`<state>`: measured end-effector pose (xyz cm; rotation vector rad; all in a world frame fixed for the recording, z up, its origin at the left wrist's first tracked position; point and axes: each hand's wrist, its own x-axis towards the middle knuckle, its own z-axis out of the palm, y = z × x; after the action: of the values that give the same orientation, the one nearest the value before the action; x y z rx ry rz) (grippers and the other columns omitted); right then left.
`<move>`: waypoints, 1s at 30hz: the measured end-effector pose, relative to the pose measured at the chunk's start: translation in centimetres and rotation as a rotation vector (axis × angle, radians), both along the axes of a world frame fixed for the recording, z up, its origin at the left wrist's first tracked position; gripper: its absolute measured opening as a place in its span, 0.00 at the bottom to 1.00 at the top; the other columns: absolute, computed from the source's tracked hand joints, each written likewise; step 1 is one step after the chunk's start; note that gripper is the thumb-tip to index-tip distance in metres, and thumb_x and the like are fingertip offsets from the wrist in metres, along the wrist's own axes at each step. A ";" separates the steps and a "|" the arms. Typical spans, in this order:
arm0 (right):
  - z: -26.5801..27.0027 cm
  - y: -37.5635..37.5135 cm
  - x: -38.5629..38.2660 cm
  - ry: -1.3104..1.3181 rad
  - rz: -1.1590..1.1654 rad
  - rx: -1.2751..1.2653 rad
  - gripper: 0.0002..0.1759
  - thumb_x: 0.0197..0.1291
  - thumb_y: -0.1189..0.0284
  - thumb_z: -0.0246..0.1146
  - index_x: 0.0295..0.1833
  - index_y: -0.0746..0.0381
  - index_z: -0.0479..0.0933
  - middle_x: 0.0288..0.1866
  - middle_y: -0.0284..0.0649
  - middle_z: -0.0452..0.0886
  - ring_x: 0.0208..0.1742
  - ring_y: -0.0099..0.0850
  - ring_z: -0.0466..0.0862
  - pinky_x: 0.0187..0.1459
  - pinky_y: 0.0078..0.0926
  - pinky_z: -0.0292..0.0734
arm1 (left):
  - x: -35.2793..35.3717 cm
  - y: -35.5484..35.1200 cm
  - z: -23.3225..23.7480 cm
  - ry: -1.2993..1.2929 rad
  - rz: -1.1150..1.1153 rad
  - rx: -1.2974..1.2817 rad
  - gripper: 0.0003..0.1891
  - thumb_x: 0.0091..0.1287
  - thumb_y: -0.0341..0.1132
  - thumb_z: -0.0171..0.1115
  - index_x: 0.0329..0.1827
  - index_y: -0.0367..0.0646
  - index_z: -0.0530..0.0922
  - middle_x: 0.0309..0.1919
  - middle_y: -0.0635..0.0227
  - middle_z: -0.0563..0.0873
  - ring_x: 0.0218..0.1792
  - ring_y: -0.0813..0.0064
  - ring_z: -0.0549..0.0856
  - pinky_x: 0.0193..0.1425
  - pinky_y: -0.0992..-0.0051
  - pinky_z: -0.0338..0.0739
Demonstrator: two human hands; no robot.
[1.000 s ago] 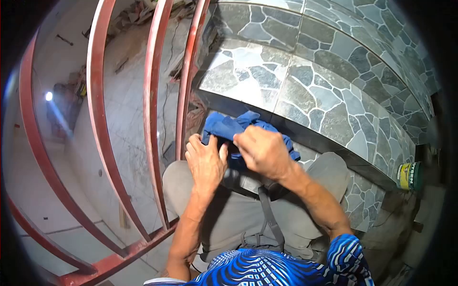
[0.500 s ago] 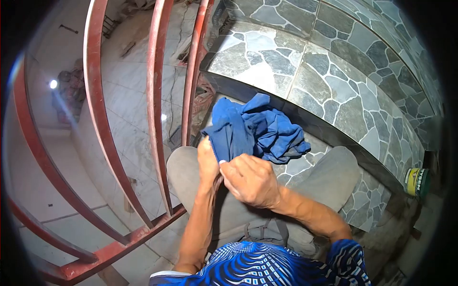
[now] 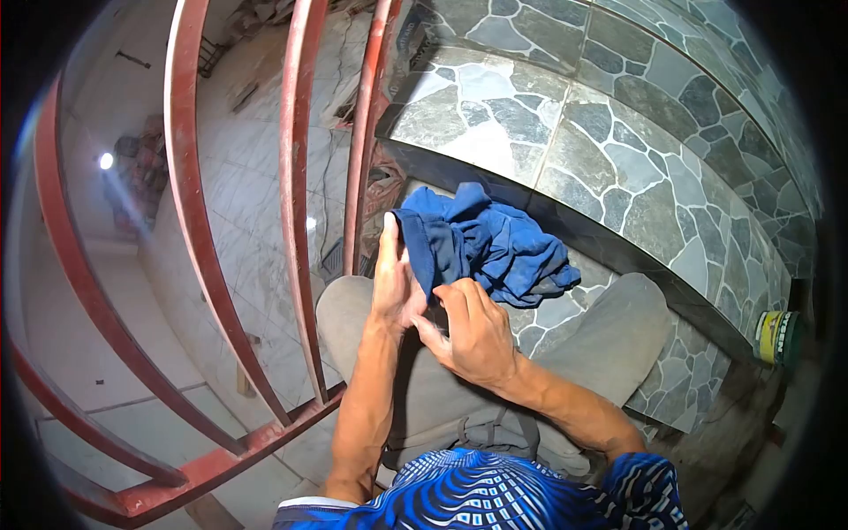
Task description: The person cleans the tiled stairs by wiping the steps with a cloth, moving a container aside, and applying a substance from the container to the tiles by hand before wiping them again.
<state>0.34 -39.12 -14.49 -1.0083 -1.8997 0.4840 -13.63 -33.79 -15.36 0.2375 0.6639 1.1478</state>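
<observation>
A crumpled blue cloth (image 3: 521,252) lies in front of me on the stone-patterned tiles, its near left edge raised at my hands. My left hand (image 3: 396,281) is at that edge, palm facing right, fingers stretched up along the cloth and partly behind it. Just to the right, my right hand (image 3: 473,331) has curled fingers touching the lower edge of the cloth, with its thumb apart and pointing at my left palm. Whether the right fingertips pinch the fabric is hard to make out.
Red metal bars (image 3: 296,177) curve along my left. Ahead and right rises a tiled step (image 3: 609,163) with a dark edge. A yellow and green can (image 3: 776,337) stands at the far right. My bent knees flank the cloth.
My left hand has opened, its fingers now extended along the cloth edge. The right hand's thumb has moved away from its fingers, and the cloth edge has turned more upright.
</observation>
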 end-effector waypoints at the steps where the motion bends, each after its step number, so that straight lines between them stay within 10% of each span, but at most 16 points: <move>1: 0.0 0.0 0.0 -0.018 -0.020 -0.055 0.19 0.53 0.67 0.73 0.43 0.66 0.74 0.35 0.45 0.71 0.35 0.42 0.77 0.35 0.37 0.76 | 0.4 -0.1 0.2 0.004 0.016 0.020 0.30 0.80 0.56 0.39 0.65 0.37 0.74 0.57 0.59 0.83 0.57 0.64 0.82 0.67 0.61 0.75; 7: -0.5 2.1 0.2 -0.060 -0.069 -0.057 0.14 0.53 0.76 0.70 0.44 0.69 0.76 0.36 0.47 0.76 0.35 0.45 0.81 0.35 0.39 0.79 | 1.1 -0.7 0.7 -0.001 0.109 0.182 0.28 0.77 0.48 0.39 0.71 0.36 0.68 0.67 0.57 0.77 0.69 0.60 0.74 0.78 0.60 0.61; 11: 0.6 3.9 0.8 0.087 -0.057 0.020 0.11 0.51 0.80 0.66 0.42 0.68 0.77 0.34 0.47 0.77 0.35 0.45 0.81 0.36 0.39 0.79 | 0.6 -1.4 -1.8 -0.021 0.155 0.120 0.17 0.75 0.35 0.47 0.58 0.38 0.77 0.54 0.57 0.84 0.55 0.63 0.84 0.64 0.64 0.78; 15: 2.0 3.5 0.1 -0.031 0.109 0.129 0.10 0.51 0.73 0.66 0.39 0.65 0.77 0.31 0.42 0.71 0.32 0.39 0.77 0.34 0.35 0.74 | 1.7 -2.5 -1.4 0.564 0.034 -0.029 0.13 0.76 0.34 0.50 0.55 0.40 0.79 0.50 0.59 0.84 0.53 0.68 0.84 0.61 0.67 0.79; 30: 11.4 4.0 -0.4 0.017 0.136 0.464 0.15 0.54 0.74 0.62 0.46 0.72 0.77 0.32 0.39 0.72 0.31 0.33 0.77 0.29 0.26 0.73 | -7.5 -1.1 4.7 1.153 0.005 0.258 0.13 0.74 0.33 0.48 0.51 0.35 0.77 0.46 0.51 0.84 0.50 0.60 0.85 0.57 0.63 0.80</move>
<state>-0.02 -35.11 -3.08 -0.5718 -1.9495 0.1138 -21.18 -34.93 -10.65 1.1640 1.5105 1.0330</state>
